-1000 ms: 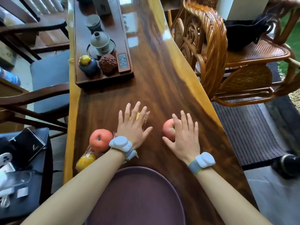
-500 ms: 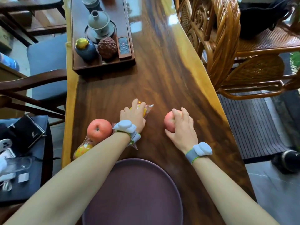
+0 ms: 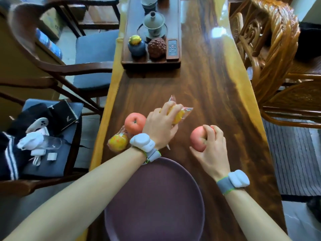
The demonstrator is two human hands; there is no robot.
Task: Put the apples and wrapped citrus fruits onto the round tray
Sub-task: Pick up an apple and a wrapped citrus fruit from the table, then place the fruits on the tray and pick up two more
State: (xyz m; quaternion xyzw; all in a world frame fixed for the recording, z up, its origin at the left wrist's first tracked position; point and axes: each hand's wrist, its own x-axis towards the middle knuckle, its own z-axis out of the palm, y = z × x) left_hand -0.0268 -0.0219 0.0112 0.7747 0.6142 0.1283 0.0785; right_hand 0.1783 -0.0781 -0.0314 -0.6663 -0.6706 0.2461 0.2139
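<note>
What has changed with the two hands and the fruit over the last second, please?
Both hands went from lying flat on the fruit to gripping it: the left hand now clutches a wrapped citrus, and the right hand holds an apple. The other apple and second wrapped citrus stayed put, and the round tray is still empty.

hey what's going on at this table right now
A person is gathering fruit for the round purple tray, which holds nothing yet. The left hand grips a wrapped citrus; the right hand holds an apple. Another apple and wrapped citrus wait on the table.
</note>
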